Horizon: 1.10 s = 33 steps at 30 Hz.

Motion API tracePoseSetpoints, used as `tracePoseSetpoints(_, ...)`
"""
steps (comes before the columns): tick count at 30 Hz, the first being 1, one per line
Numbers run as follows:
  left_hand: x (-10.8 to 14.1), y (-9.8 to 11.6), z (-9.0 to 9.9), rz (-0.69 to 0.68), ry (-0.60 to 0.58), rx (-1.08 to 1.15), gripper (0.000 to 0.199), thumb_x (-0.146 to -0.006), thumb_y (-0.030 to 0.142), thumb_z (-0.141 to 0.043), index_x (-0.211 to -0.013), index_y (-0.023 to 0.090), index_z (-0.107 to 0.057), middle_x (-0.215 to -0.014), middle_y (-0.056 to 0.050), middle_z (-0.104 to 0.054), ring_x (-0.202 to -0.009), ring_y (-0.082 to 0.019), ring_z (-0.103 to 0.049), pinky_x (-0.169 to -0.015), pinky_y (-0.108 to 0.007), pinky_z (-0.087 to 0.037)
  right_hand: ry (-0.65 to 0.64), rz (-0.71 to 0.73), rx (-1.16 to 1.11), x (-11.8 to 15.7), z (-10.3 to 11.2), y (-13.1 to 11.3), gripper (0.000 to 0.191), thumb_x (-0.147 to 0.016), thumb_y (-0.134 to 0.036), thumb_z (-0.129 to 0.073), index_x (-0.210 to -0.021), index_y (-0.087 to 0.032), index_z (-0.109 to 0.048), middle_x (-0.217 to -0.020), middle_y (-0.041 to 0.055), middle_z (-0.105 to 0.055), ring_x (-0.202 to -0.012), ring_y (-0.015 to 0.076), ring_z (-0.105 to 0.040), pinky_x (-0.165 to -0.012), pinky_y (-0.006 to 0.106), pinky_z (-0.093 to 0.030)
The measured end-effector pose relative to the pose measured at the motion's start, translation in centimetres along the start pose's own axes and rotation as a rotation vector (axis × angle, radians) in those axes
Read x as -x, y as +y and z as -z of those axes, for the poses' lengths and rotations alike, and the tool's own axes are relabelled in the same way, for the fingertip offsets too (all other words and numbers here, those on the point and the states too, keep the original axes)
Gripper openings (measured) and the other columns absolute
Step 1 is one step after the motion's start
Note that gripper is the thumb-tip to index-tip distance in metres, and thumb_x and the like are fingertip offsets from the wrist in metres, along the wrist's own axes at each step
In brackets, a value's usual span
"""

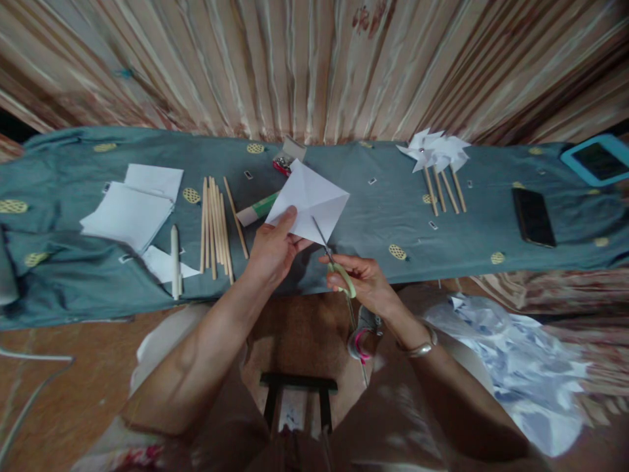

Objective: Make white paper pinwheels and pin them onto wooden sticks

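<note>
My left hand (278, 246) grips a white square of paper (314, 193) by its near left edge, thumb on top and fingers beneath. Crease lines run across the sheet toward its corners. In my right hand (361, 275) is a pair of scissors (341, 275) with pale green handles. Their blades reach onto the paper at its near corner, one blade lying over the sheet. Behind the paper, partly covered by it, lie a green and white tube (258, 210) and a small opened box (289, 154) with red and metallic bits.
Left on the cloth-covered table (383, 229) lie wooden sticks (213, 229), a stack of white paper (130, 213) and a white pen-like stick (175, 262). To the right are paper pinwheels (435, 151), a black phone (534, 216) and a blue-framed device (597, 160). A plastic bag (515, 367) holds white paper pieces.
</note>
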<state>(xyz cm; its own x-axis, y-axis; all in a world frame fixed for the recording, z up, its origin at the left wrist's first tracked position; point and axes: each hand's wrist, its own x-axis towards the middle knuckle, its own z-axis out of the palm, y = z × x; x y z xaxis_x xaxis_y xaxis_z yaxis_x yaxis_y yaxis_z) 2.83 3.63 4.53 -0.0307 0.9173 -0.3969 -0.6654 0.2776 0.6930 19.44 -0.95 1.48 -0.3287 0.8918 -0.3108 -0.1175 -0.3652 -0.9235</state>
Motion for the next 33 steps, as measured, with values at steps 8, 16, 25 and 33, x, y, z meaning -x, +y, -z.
tracePoseSetpoints(8, -0.22, -0.36, 0.4, -0.024, -0.04, -0.007, 0.012, -0.087, 0.022, -0.067, -0.096, 0.014, -0.064, -0.081, -0.001, -0.072, -0.072, -0.013, -0.069, -0.088, -0.035, -0.057, 0.022, -0.012, -0.009, 0.1, -0.2, -0.33, 0.042, -0.055, -0.04, -0.092, -0.091, -0.022, -0.08, -0.061, -0.0055, -0.062, -0.053, 0.0053, -0.051, -0.05, 0.02, -0.044)
tracePoseSetpoints(16, -0.31, -0.5, 0.52, -0.011, -0.057, -0.016, 0.012, -0.087, 0.022, -0.068, -0.095, 0.014, -0.064, -0.084, -0.002, -0.073, -0.074, -0.014, -0.07, -0.086, -0.032, -0.056, 0.015, 0.008, -0.005, 0.04, -0.24, -0.42, 0.039, -0.058, -0.044, -0.09, -0.089, -0.021, -0.08, -0.058, -0.0057, -0.06, -0.051, 0.0052, -0.05, -0.049, 0.021, -0.045)
tracePoseSetpoints(25, -0.25, -0.46, 0.44, -0.014, -0.047, -0.039, 0.015, -0.086, 0.023, -0.068, -0.096, 0.014, -0.063, -0.086, -0.003, -0.074, -0.08, -0.016, -0.072, -0.089, -0.035, -0.058, 0.029, 0.009, -0.029, 0.12, -0.39, -0.4, 0.038, -0.057, -0.041, -0.091, -0.087, -0.022, -0.08, -0.058, -0.0066, -0.062, -0.05, 0.0041, -0.051, -0.049, 0.018, -0.045)
tracePoseSetpoints(33, -0.28, -0.6, 0.49, -0.025, -0.053, -0.057, 0.014, -0.087, 0.024, -0.067, -0.096, 0.014, -0.064, -0.088, -0.005, -0.075, -0.086, -0.018, -0.073, -0.093, -0.037, -0.057, 0.036, -0.016, -0.072, 0.11, -0.58, -0.68, 0.036, -0.053, -0.039, -0.093, -0.082, -0.022, -0.079, -0.056, -0.0071, -0.062, -0.048, 0.0035, -0.051, -0.047, 0.018, -0.044)
